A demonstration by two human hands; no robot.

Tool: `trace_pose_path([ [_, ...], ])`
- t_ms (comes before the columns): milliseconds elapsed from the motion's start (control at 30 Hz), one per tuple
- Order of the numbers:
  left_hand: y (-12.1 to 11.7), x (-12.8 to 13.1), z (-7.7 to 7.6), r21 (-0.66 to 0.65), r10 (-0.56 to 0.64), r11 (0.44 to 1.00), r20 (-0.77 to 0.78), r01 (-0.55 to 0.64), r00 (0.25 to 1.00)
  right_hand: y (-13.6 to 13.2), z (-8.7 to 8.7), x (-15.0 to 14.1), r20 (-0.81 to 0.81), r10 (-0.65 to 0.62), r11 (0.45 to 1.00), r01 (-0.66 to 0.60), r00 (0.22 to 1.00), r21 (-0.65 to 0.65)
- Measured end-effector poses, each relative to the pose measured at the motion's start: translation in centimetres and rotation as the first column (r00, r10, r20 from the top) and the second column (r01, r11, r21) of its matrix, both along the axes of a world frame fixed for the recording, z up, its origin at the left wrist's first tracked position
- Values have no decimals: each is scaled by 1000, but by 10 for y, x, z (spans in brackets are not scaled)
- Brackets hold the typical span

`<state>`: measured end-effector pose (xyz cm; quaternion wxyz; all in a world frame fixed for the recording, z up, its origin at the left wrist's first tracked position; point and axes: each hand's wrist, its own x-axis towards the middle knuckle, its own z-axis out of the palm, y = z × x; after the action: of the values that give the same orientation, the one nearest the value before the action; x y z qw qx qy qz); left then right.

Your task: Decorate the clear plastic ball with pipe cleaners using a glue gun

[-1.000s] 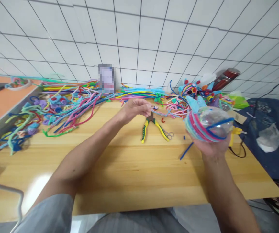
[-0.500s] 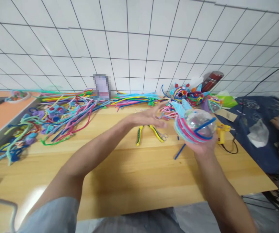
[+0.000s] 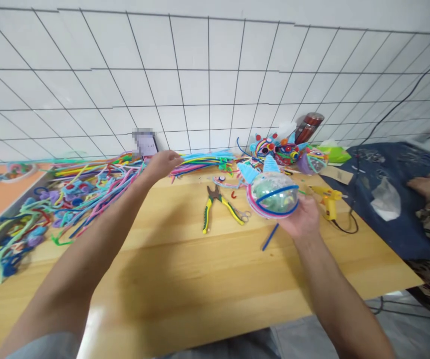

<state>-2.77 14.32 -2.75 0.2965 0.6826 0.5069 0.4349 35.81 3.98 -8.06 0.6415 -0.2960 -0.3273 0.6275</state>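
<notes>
My right hand (image 3: 300,219) grips a clear plastic ball (image 3: 274,195) wrapped in pink, light blue and dark blue pipe cleaners, held just above the wooden table (image 3: 185,279). My left hand (image 3: 162,163) reaches far back over the table to the pile of coloured pipe cleaners (image 3: 99,182) by the wall. Its fingers curl downward over the pile, and whether they hold a stem is hidden. Yellow-handled pliers (image 3: 217,208) lie between my hands, with small scissors (image 3: 243,215) beside them.
A short blue pipe-cleaner piece (image 3: 270,236) lies near my right wrist. A yellow glue gun (image 3: 327,199) with a black cord rests at the right. Finished pipe-cleaner figures (image 3: 280,149) stand by the tiled wall. Another person's hand (image 3: 426,187) rests on dark blue cloth (image 3: 387,219).
My left hand has left the spot above the pliers and moved left and back to the pipe-cleaner pile. My right hand with the wrapped ball has drifted slightly left and lower.
</notes>
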Motion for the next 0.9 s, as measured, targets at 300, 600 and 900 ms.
trace_pose_path([
  [300, -63, 99, -29, -129, -449, 874, 155, 468, 880, -3, -9, -1, 20, 135, 990, -134, 991, -55],
  [600, -57, 130, -55, -614, -725, 300, 350, 730, 593, 0, -5, -11, -56, 205, 978, -207, 977, -36],
  [900, 39, -68, 59, -376, -79, 917, 158, 134, 984, -2, 27, 9, -89, 16, 979, 2, 996, 202],
])
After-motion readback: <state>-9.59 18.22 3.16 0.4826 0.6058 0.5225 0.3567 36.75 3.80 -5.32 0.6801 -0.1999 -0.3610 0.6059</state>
